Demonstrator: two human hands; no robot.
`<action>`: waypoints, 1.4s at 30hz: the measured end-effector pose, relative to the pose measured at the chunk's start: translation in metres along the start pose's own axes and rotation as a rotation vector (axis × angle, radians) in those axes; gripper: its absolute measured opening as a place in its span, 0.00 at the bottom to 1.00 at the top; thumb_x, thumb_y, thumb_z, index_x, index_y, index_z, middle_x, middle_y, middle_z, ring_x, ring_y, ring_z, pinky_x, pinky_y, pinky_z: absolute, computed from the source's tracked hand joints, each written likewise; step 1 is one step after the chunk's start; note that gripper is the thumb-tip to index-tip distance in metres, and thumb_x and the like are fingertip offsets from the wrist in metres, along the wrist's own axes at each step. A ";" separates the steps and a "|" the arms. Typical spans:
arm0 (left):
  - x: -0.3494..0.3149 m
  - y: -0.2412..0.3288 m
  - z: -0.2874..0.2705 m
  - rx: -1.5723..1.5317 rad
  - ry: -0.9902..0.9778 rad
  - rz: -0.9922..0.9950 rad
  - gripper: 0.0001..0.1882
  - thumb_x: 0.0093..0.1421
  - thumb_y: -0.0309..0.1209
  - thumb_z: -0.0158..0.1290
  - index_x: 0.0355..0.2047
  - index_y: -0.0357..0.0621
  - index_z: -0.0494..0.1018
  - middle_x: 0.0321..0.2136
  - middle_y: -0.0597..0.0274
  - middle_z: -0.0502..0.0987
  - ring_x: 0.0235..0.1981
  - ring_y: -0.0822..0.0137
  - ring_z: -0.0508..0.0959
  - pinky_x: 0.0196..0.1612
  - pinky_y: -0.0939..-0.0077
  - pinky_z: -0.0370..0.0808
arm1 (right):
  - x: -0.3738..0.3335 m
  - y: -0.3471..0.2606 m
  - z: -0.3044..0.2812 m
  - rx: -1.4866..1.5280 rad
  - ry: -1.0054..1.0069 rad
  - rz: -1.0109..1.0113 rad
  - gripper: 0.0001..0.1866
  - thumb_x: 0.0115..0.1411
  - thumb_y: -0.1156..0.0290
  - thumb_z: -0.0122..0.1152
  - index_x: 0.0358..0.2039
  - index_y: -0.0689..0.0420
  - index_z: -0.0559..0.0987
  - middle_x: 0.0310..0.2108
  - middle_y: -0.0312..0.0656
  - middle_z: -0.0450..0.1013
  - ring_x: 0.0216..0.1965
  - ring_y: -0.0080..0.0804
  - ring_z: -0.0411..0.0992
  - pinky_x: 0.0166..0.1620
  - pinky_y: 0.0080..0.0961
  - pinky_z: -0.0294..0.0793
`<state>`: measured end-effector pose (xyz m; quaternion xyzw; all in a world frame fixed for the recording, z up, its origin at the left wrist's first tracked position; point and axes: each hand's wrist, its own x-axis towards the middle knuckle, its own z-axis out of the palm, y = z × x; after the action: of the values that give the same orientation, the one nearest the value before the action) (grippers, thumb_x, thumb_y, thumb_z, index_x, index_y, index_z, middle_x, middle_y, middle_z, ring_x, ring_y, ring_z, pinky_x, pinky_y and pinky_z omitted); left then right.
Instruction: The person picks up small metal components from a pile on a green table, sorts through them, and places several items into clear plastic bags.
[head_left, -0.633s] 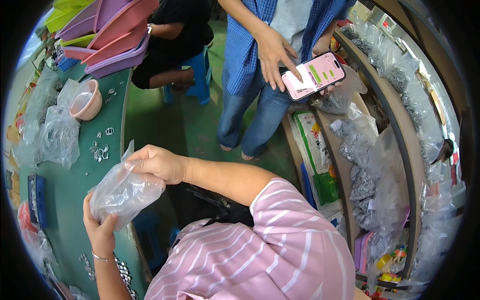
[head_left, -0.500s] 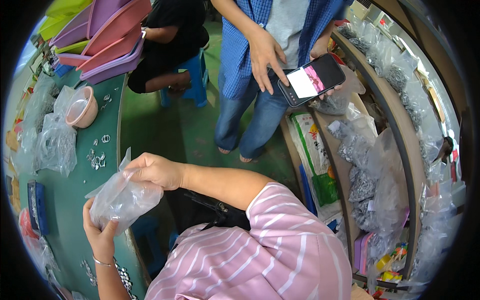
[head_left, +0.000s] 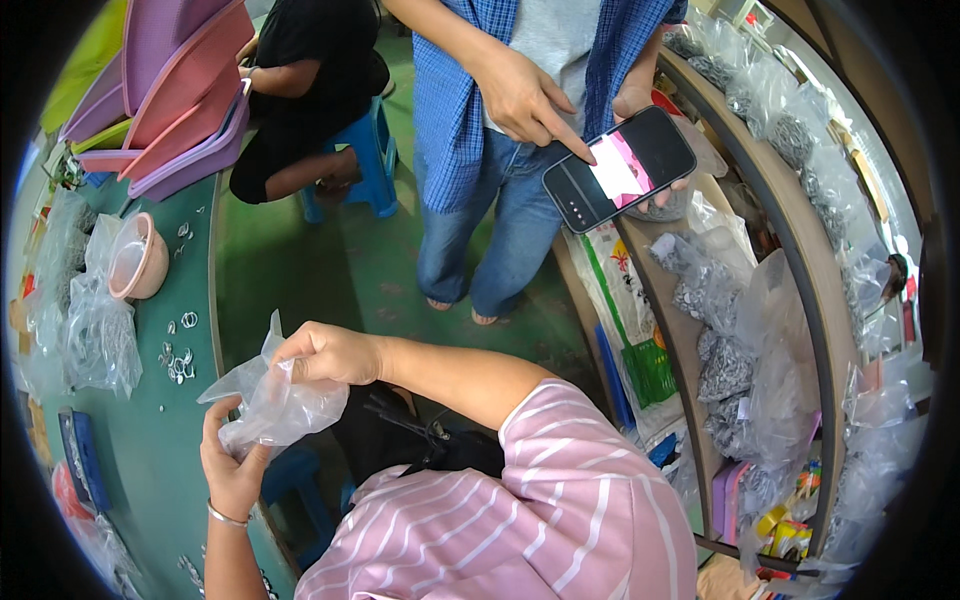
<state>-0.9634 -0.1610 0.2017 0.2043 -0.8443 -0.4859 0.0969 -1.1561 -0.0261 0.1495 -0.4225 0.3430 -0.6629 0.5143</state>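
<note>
A crumpled clear plastic bag hangs between my two hands, just off the edge of the green table. My left hand grips its lower left side, thumb against fingers, with a thin bracelet at the wrist. From above, my right hand pinches the bag near its opening, the fingers closed on the film. What the bag holds, if anything, I cannot make out. Small silver rings lie loose on the table to the left of the bag.
On the green table stand a pink bowl, filled bags, a blue tray and stacked baskets. Facing me, a person holds a phone; another sits by a blue stool. Shelves with bags line the right.
My hands and the bag have shifted slightly right in the picture. The standing person's pointing finger now touches the phone screen. The table has slid left in view.
</note>
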 end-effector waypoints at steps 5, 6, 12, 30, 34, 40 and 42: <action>0.014 -0.014 0.011 0.063 -0.074 0.006 0.27 0.44 0.25 0.60 0.46 0.35 0.64 0.38 0.60 0.70 0.39 0.72 0.70 0.42 0.79 0.69 | -0.006 0.009 -0.011 -0.101 0.034 -0.019 0.12 0.58 0.67 0.55 0.35 0.64 0.78 0.27 0.33 0.74 0.29 0.16 0.68 0.34 0.17 0.68; 0.016 -0.018 0.014 0.040 -0.078 0.007 0.27 0.43 0.24 0.60 0.45 0.35 0.65 0.37 0.60 0.71 0.37 0.72 0.71 0.40 0.79 0.70 | -0.007 0.010 -0.011 -0.111 0.054 -0.021 0.12 0.58 0.67 0.57 0.34 0.64 0.78 0.26 0.33 0.73 0.28 0.16 0.67 0.33 0.18 0.68; 0.025 -0.049 0.020 0.180 -0.148 0.155 0.30 0.41 0.22 0.61 0.46 0.39 0.63 0.21 0.57 0.74 0.23 0.65 0.76 0.29 0.77 0.71 | -0.010 0.021 -0.016 -0.220 0.034 0.019 0.12 0.58 0.66 0.57 0.34 0.63 0.79 0.26 0.33 0.74 0.28 0.16 0.67 0.33 0.19 0.67; 0.018 -0.075 0.016 0.284 -0.214 0.217 0.32 0.41 0.25 0.63 0.47 0.40 0.62 0.26 0.51 0.76 0.31 0.54 0.79 0.33 0.69 0.74 | 0.001 0.032 -0.010 -0.440 -0.046 0.195 0.14 0.58 0.62 0.57 0.36 0.59 0.79 0.27 0.36 0.75 0.29 0.19 0.69 0.34 0.22 0.68; 0.017 -0.080 0.017 0.244 -0.191 0.248 0.31 0.40 0.27 0.64 0.45 0.40 0.64 0.25 0.52 0.77 0.30 0.54 0.79 0.33 0.69 0.74 | 0.003 0.031 -0.009 -0.459 -0.055 0.209 0.14 0.58 0.62 0.56 0.36 0.60 0.78 0.27 0.36 0.75 0.29 0.19 0.68 0.34 0.21 0.68; 0.018 -0.088 0.014 0.203 -0.211 0.240 0.30 0.39 0.30 0.65 0.43 0.39 0.65 0.24 0.52 0.76 0.28 0.54 0.79 0.32 0.69 0.74 | 0.008 0.040 -0.009 -0.429 -0.107 0.218 0.15 0.58 0.61 0.57 0.35 0.62 0.78 0.25 0.36 0.74 0.28 0.19 0.68 0.33 0.21 0.68; 0.018 -0.087 0.013 0.215 -0.220 0.243 0.30 0.39 0.30 0.65 0.43 0.39 0.65 0.23 0.52 0.76 0.27 0.54 0.79 0.32 0.70 0.74 | 0.010 0.041 -0.008 -0.421 -0.111 0.239 0.15 0.58 0.61 0.57 0.35 0.62 0.78 0.25 0.36 0.74 0.28 0.19 0.68 0.33 0.21 0.68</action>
<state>-0.9627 -0.1968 0.1199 0.0559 -0.9153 -0.3969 0.0397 -1.1488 -0.0449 0.1119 -0.5124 0.4922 -0.4869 0.5080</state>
